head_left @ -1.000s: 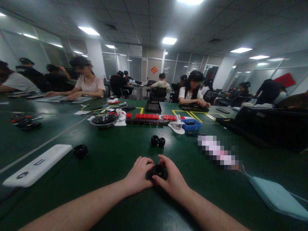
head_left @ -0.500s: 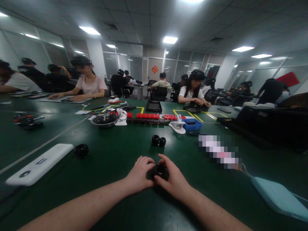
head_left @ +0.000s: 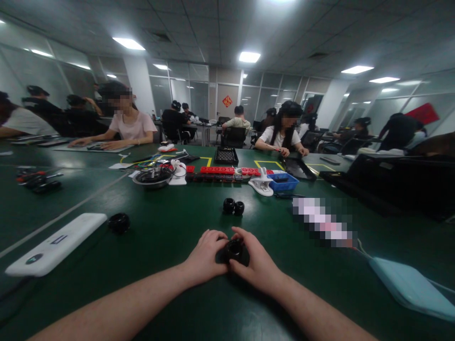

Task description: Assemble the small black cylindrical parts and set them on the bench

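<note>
Between my two hands is a black toy wheel (head_left: pixel 236 247), a thick glossy ring with a hole facing up. My right hand (head_left: pixel 258 255) grips it from the right, thumb in front and fingers behind. From the left, my left hand (head_left: pixel 206 255) curls its fingers and thumb round the other side. Part of the wheel is hidden by the fingers, and a dark shape beneath it cannot be made out. Just beyond my hands, a pair of black wheels (head_left: pixel 233 207) stands side by side. Another black wheel (head_left: pixel 119 222) lies farther left.
A white power bank (head_left: pixel 59 244) lies at left, a light blue case (head_left: pixel 408 284) at right. Across the green table (head_left: pixel 170 213) are a bowl (head_left: pixel 152 179), red strips (head_left: pixel 217 170), a white clamp (head_left: pixel 262 182) and a blue bin (head_left: pixel 283 182). Two co-workers sit opposite.
My hands and the wheel stay nearly in place. Opposite on the right, the co-worker has drawn their hands back from a black tray, which now shows more fully.
</note>
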`<action>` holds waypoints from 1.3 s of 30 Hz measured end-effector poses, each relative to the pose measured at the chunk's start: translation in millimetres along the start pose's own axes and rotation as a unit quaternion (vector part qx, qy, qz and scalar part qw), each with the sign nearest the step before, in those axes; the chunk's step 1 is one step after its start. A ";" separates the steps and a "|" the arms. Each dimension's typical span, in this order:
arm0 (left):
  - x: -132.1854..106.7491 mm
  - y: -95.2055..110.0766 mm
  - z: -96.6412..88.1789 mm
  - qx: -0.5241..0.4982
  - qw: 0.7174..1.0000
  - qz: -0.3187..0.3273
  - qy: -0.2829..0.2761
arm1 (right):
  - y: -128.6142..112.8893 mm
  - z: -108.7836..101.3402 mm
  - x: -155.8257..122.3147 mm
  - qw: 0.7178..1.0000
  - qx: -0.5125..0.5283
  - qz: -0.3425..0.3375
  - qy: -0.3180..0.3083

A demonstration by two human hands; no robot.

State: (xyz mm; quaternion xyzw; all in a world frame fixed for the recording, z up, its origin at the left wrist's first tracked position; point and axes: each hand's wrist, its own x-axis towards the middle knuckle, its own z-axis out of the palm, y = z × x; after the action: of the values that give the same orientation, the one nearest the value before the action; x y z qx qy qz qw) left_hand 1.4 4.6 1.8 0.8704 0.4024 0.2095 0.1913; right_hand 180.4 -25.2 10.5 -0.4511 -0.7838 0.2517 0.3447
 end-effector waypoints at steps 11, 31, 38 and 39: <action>1.7 -3.4 3.2 0.009 1.000 0.000 -0.007 | 1.2 3.2 4.4 0.998 -0.026 0.052 0.011; 0.4 -2.7 2.4 -0.010 1.000 0.005 0.011 | 8.7 6.8 4.8 0.999 0.033 -0.013 0.031; 1.1 -7.9 6.9 0.003 1.000 0.022 0.019 | 6.9 9.0 1.9 0.998 0.000 -0.044 0.042; 1.1 -8.0 7.2 0.003 1.000 0.023 0.020 | 7.3 10.2 2.4 0.998 -0.008 -0.032 0.051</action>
State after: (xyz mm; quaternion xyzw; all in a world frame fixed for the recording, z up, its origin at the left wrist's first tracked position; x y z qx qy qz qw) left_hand 0.7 9.1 -8.0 0.8754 0.3870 0.2300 0.1759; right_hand 175.6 -20.5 -0.4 -0.4404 -0.7814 0.2113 0.3885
